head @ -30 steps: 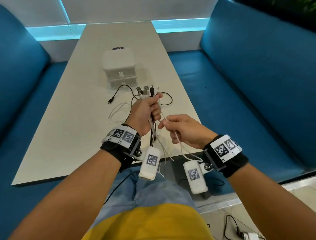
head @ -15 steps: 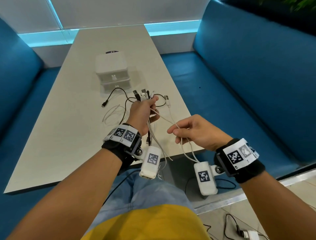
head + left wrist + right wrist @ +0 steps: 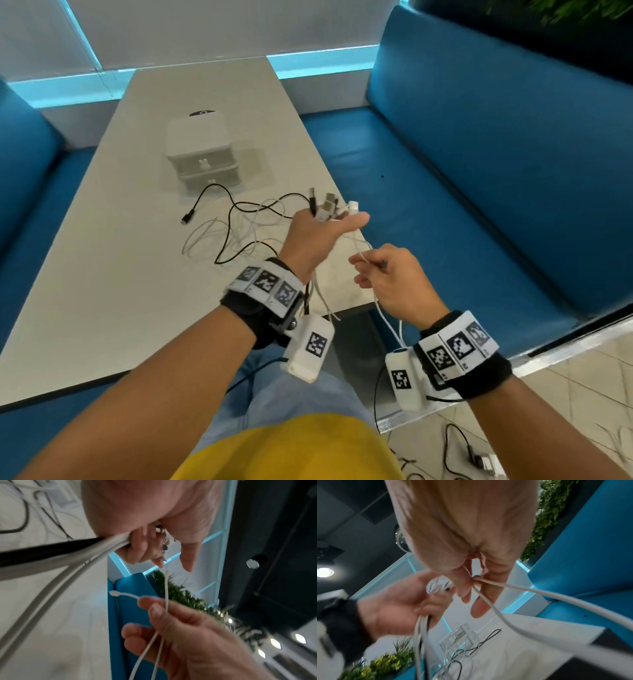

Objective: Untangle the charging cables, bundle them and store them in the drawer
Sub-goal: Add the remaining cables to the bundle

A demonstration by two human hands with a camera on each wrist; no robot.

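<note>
My left hand [image 3: 329, 221] is raised over the table's near right corner and grips a bunch of charging cables just below their plugs [image 3: 323, 205]. Black and white strands [image 3: 51, 555] trail from its fist toward my lap. My right hand [image 3: 363, 260] is just below and right of it, pinching a thin white cable [image 3: 505, 586] between thumb and fingers. One strand of that cable runs up to the left thumb; a small white plug [image 3: 114, 593] sticks out of the right fingers. A black cable [image 3: 219, 198] and white cable loops [image 3: 219, 236] lie on the table. The white two-drawer box [image 3: 202, 150] stands beyond them, both drawers closed.
The pale table [image 3: 102, 274] runs away from me between blue benches [image 3: 479, 171]. Its right edge lies directly under my hands. Another cable and adapter [image 3: 479, 459] lie on the floor at lower right.
My hands have come closer together, the right one now just under the left. The white cable's end, which lay on the table edge, is now up at my left thumb.
</note>
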